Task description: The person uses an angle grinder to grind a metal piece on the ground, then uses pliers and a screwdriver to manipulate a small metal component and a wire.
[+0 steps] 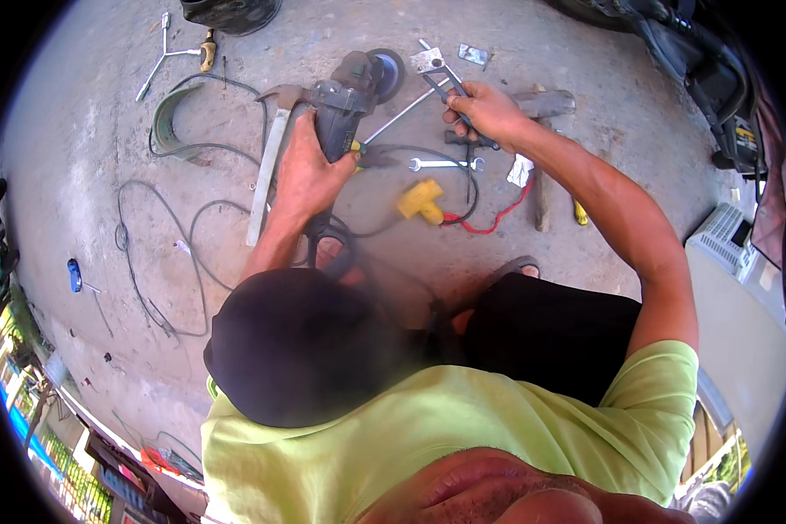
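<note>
My left hand (306,170) is closed around the body of a dark angle grinder (339,109), whose round disc (389,75) points away and to the right. My right hand (485,113) squeezes the handles of pliers (452,87). In their jaws sits a small bright metal plate with a hole (427,60), a short gap to the right of the disc. Below the plate, a long thin metal rod (406,113) slants across the floor. A hammer with a pale flat handle (271,175) lies left of my left hand.
On the concrete lie an open-end wrench (446,164), a yellow plug connector (422,203) with red wire, wood pieces (546,104), another metal plate (473,55), a Y-shaped socket wrench (162,61) and a looping black cord (120,229). A motorbike (716,83) stands at the far right.
</note>
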Demonstrator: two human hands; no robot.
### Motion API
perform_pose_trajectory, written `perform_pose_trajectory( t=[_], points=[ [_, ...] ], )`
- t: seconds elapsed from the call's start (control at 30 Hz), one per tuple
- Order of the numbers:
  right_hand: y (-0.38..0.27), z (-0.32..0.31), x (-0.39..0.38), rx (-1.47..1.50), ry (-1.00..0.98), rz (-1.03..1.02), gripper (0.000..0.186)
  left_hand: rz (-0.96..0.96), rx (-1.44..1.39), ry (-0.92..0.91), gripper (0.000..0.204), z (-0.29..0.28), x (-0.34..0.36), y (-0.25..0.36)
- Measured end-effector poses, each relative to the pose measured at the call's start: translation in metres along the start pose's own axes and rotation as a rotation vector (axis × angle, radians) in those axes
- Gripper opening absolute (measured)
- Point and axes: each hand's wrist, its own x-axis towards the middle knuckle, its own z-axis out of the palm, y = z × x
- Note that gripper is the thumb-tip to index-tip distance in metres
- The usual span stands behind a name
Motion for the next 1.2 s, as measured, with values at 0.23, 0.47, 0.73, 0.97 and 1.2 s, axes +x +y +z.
perform_pose_trajectory(
  t=[0.23,0.47,0.73,0.97,1.2],
  points=[
    [-0.017,0.012,-0.001,-0.030,-0.046,0.005,0.029,0.093,0.177,0.078,0.084,-0.004,0.009,-0.009],
    [-0.013,0.013,0.002,-0.034,-0.067,-0.039,0.028,0.082,0.163,0.011,0.084,-0.005,0.013,-0.008],
    [-0.017,0.021,-0.004,-0.117,-0.070,-0.085,0.024,0.085,0.185,0.012,0.085,-0.004,0.014,-0.008],
    [-0.012,0.020,0.001,-0.077,-0.084,-0.084,0.023,0.064,0.209,0.032,0.085,-0.005,0.014,-0.010],
    [-0.016,0.020,-0.005,-0.021,-0.080,-0.035,0.014,0.072,0.206,0.014,0.085,-0.002,0.012,-0.012]
  ],
)
